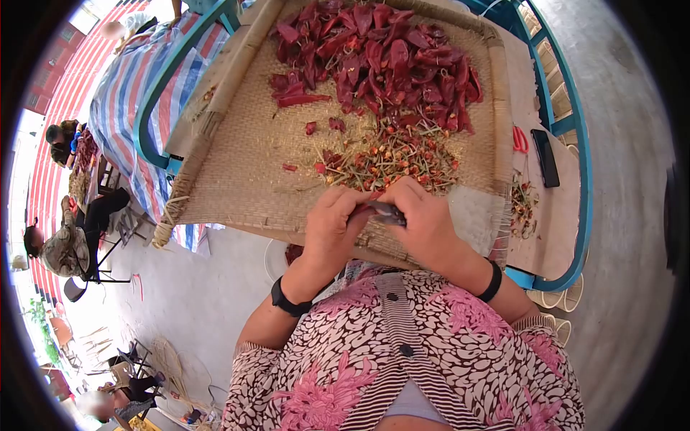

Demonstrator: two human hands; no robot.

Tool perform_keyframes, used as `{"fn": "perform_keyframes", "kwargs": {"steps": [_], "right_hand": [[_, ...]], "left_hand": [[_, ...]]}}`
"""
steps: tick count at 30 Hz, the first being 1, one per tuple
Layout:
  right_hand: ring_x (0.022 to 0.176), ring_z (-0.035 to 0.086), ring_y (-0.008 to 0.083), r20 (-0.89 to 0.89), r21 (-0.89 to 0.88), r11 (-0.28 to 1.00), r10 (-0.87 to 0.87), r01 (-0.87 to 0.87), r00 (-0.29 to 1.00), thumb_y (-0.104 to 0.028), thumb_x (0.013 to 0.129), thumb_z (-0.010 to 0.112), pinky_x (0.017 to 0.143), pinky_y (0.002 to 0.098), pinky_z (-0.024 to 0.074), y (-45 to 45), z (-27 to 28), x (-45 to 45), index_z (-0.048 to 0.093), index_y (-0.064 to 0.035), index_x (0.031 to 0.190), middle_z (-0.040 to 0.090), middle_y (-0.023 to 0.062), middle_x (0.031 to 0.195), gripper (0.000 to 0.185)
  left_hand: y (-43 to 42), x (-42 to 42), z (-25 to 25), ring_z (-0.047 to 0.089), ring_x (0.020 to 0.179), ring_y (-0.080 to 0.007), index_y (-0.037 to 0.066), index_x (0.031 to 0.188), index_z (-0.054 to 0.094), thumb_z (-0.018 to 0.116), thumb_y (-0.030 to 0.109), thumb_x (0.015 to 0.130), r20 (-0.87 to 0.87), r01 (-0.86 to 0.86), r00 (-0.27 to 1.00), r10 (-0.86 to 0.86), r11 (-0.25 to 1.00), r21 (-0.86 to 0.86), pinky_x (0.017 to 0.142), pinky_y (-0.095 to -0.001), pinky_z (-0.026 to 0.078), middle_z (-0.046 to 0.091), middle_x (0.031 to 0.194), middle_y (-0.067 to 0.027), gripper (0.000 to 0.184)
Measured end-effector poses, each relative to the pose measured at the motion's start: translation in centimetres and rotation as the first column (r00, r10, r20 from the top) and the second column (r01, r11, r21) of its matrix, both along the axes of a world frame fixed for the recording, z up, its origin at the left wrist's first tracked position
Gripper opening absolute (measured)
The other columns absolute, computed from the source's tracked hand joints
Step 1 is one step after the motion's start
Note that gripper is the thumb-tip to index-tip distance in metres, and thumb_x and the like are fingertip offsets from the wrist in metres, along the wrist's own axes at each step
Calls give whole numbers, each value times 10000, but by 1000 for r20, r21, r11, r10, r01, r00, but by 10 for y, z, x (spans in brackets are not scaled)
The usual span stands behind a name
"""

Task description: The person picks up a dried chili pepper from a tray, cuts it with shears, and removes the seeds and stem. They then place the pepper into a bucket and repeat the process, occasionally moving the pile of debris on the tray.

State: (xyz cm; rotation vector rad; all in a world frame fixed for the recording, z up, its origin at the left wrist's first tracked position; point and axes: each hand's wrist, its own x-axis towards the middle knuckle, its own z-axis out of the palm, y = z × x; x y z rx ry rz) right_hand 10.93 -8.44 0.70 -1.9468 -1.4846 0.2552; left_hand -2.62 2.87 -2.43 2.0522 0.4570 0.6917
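Note:
Over the front edge of a woven tray [244, 190], my two hands meet close together. My left hand [330, 223] is closed on a dark red dried pepper, its fingers pinching it near its end. Closed too is my right hand [428, 223], around a dark grey shiny piece [389, 212] whose kind I cannot make out. Just beyond my fingers lies a pile of cut pepper stems and caps [413, 154]. Farther back on the tray is a big heap of dried red peppers [388, 54], with loose seeds scattered beside it.
Right of the tray, red-handled scissors [520, 139], a black phone [545, 158] and more stems [523, 205] lie on a board. A blue metal frame [583, 179] surrounds it. Striped tarp [154, 93] covers something at left. Several people sit along the left side.

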Motion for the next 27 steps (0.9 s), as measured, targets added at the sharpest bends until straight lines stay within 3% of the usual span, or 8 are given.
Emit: {"fn": "perform_keyframes", "kwargs": {"steps": [2,4,6,8,14,17,23,27], "right_hand": [[618,575,173,-38,49,999,-18,19,999,-172,857,691,541,305,447,2,-4,-2,580,-47,972,587,58,780,203],[557,535,128,-261,130,986,-64,100,963,-183,882,674,487,283,412,7,-11,3,563,-58,998,565,25,736,203],[524,482,79,-757,5,997,-46,76,652,-187,912,647,461,254,365,3,-3,10,553,-63,1023,537,-4,712,191],[496,401,16,-939,-41,996,-67,83,336,-191,953,606,448,205,293,3,5,7,558,-69,1027,483,-53,680,151],[486,364,23,-943,-150,985,-116,88,-313,-182,948,606,448,204,277,5,-6,4,547,-89,960,453,-61,661,110],[497,369,25,-970,-124,987,-99,100,-223,-182,959,588,450,202,287,4,-6,1,540,-98,938,453,-58,686,99],[481,362,24,-706,-227,973,-134,43,-695,-178,1004,504,439,197,301,3,-7,1,531,-46,906,455,-47,653,167],[460,360,26,-640,-112,994,-76,-4,-765,-184,1020,470,430,200,305,-4,-24,5,525,-17,898,483,-22,683,213]], "left_hand": [[-2,4,-5,585,784,-224,43,1012,657,698,16,798,19,-39,999,38,999,31,675,-324,465,615,873,-93,220],[-2,4,-3,572,775,-191,36,1003,658,683,15,821,48,-9,999,22,966,-258,673,-298,451,601,847,-77,185],[0,1,-2,559,785,-142,31,1006,655,663,15,853,69,42,998,-15,912,-407,692,-268,443,596,854,-43,154],[6,-5,-3,544,814,-77,28,1023,650,637,16,893,78,113,993,-88,896,-429,733,-234,441,600,893,9,131],[14,-9,-1,519,798,-63,29,1025,654,626,86,926,132,203,978,-162,589,-782,724,-216,419,572,849,41,117],[17,-13,-4,509,789,-50,52,1047,642,637,118,927,126,210,971,-203,476,-854,717,-206,414,587,889,50,138],[3,-9,-25,454,728,-80,69,1096,605,681,170,890,386,388,918,-89,7,-922,682,-235,377,629,952,-14,243],[-1,-4,-31,416,705,-88,73,1098,591,672,174,896,393,392,919,-31,-39,-919,670,-235,350,590,889,-6,240]]}}
